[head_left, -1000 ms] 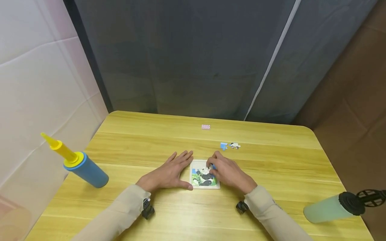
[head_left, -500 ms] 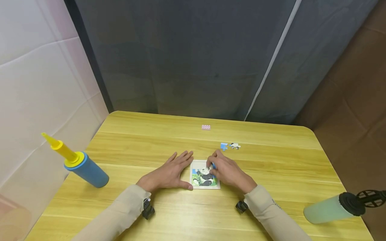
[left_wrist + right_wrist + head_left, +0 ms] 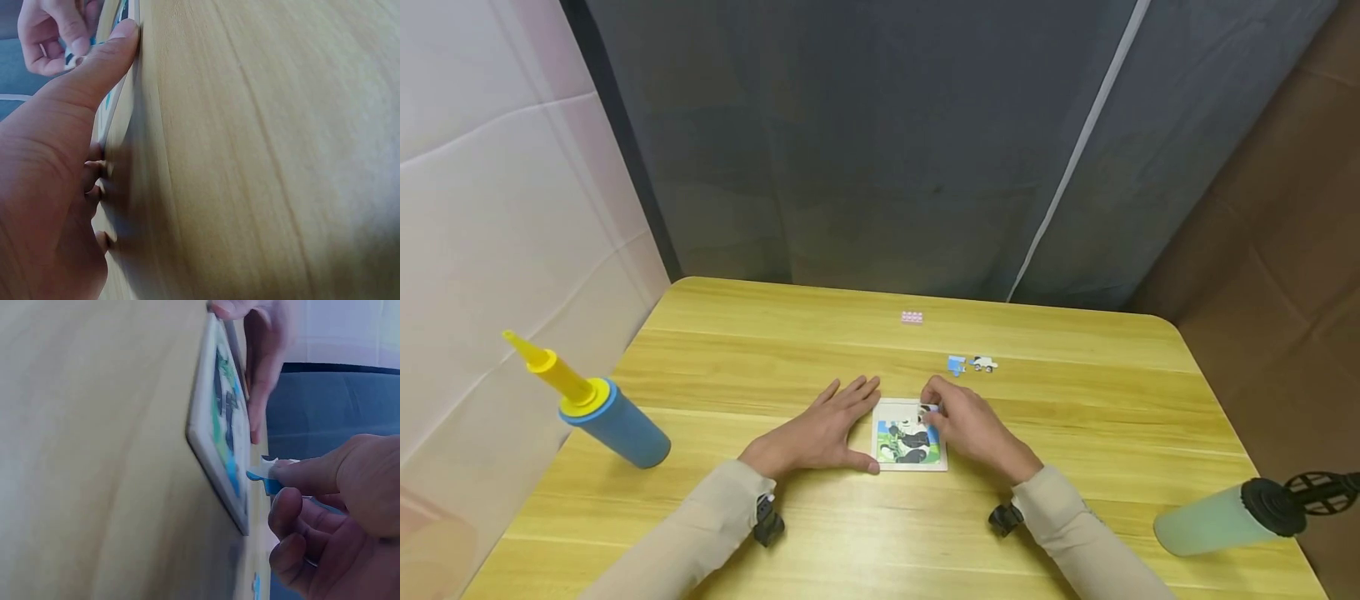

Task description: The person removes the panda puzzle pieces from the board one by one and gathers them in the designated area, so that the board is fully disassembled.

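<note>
A small square panda puzzle board (image 3: 908, 442) (image 3: 220, 445) lies on the wooden table (image 3: 1075, 417). My left hand (image 3: 820, 429) lies flat beside the board's left edge, fingers straight, the thumb (image 3: 100, 65) pressed against the frame. My right hand (image 3: 958, 425) hovers at the board's upper right corner and pinches a blue and white puzzle piece (image 3: 270, 478) (image 3: 929, 409) between thumb and fingers, just off the board. Two loose pieces, one blue (image 3: 957, 364) and one white (image 3: 983, 362), lie farther back on the table.
A blue and yellow hand pump (image 3: 595, 408) lies at the left of the table. A pale green pump (image 3: 1232, 517) with a black cap lies at the right front. A small pink item (image 3: 912, 317) sits near the far edge. Dark curtains hang behind.
My right hand has lifted the pinched piece slightly and shifted toward the board's upper right corner. My left hand has stayed still.
</note>
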A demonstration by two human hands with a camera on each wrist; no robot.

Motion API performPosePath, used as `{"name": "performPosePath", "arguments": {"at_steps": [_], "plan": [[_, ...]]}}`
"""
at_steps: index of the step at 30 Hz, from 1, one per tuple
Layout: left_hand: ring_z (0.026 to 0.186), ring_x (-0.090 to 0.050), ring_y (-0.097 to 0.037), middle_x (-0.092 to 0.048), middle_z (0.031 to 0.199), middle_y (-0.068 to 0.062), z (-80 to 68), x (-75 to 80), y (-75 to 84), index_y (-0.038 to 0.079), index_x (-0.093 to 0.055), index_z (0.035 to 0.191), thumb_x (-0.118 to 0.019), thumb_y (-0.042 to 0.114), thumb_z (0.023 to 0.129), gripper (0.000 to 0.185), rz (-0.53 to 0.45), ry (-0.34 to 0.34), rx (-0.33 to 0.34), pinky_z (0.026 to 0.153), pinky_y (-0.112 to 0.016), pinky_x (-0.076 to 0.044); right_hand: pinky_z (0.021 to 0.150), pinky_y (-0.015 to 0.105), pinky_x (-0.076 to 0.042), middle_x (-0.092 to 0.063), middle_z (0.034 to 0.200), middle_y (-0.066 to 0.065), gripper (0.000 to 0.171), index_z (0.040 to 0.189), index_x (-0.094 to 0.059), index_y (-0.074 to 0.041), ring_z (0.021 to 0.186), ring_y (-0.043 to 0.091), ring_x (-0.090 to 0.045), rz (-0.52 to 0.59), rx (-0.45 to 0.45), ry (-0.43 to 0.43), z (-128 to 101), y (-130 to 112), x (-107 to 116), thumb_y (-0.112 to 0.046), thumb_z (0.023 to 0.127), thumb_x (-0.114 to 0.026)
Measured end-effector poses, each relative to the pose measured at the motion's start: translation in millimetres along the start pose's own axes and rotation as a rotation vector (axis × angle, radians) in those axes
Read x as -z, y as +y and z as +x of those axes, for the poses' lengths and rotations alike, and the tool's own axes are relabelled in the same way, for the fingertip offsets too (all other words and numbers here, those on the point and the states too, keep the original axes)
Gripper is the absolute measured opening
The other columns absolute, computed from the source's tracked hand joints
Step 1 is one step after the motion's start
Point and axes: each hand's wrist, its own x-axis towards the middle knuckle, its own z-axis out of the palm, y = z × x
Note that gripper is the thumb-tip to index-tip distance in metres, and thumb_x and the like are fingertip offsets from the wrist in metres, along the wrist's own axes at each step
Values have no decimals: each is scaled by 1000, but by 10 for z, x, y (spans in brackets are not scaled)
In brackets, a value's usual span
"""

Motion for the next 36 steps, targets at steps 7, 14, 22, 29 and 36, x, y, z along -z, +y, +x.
{"name": "performPosePath", "arguments": {"at_steps": [7,14,22,29,36], "plan": [[169,-14,-36,-15,180,-14,-11,14,8,1,-29,167,-76,70,87,116,6,-6,7,137,-64,-7,62,26,-42,-73,104,4,9,111,-65,-17,66,11,-49,24,2,36,24,71,124,-16,104,-70],[169,-11,-34,-12,181,-12,-3,12,6,3,-26,169,-74,71,88,117,23,-23,13,137,-62,-6,64,28,-42,-74,115,13,8,113,-64,-12,68,15,-48,1,-15,111,85,297,378,-13,106,-66],[169,-11,-34,-12,181,-12,-4,37,18,3,-25,169,-74,70,89,115,18,-18,6,137,-62,-5,66,31,-43,-69,113,17,10,116,-63,-5,73,21,-50,32,-93,186,177,568,722,-8,108,-59],[169,-10,-34,-12,181,-12,-20,39,17,3,-25,169,-74,70,88,116,14,-17,10,137,-62,-5,84,39,-48,-67,118,21,14,118,-63,-1,94,30,-58,45,-170,233,244,743,879,-7,107,-57],[169,-11,-35,-13,181,-13,-16,18,20,3,-26,169,-74,70,89,115,8,-18,4,137,-63,-6,87,42,-50,-68,114,23,13,115,-64,1,98,32,-60,46,-247,206,272,927,841,-5,105,-58]]}}
